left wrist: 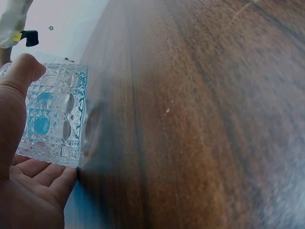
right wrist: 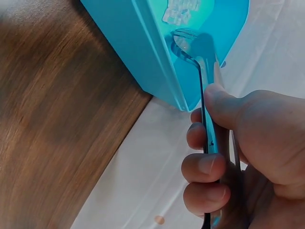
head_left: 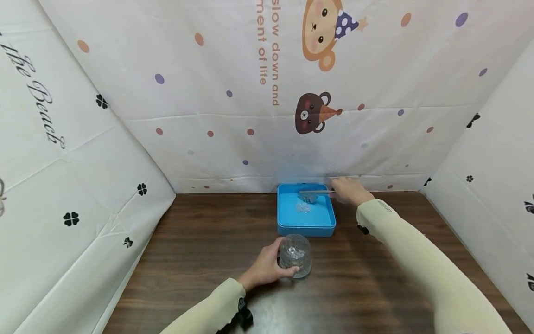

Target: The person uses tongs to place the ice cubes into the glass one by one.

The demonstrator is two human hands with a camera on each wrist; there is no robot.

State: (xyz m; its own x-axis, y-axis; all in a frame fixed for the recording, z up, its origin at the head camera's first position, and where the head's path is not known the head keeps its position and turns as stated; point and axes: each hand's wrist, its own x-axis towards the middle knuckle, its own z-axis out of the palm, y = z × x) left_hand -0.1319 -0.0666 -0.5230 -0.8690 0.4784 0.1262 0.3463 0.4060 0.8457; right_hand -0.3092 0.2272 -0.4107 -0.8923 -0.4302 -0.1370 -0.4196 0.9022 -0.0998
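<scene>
A clear patterned glass [head_left: 297, 256] stands on the wooden table, and my left hand [head_left: 266, 265] grips its side. Up close in the left wrist view, the cut-pattern wall of the glass [left wrist: 66, 109] shows between thumb and fingers. My right hand [head_left: 349, 190] is at the far right corner of a blue box [head_left: 306, 231], holding metal tongs [head_left: 319, 191]. In the right wrist view the fingers and thumb wrap the arms of the tongs [right wrist: 209, 131], whose scooped end dips into the box. Small clear cubes [right wrist: 178, 10] lie on the box floor beside that end.
Dark wooden table [head_left: 208, 241] carries the box against its back edge. A white printed sheet [head_left: 233, 148] rises right behind the box, and similar sheets stand at the left [head_left: 104, 199] and right [head_left: 488, 176].
</scene>
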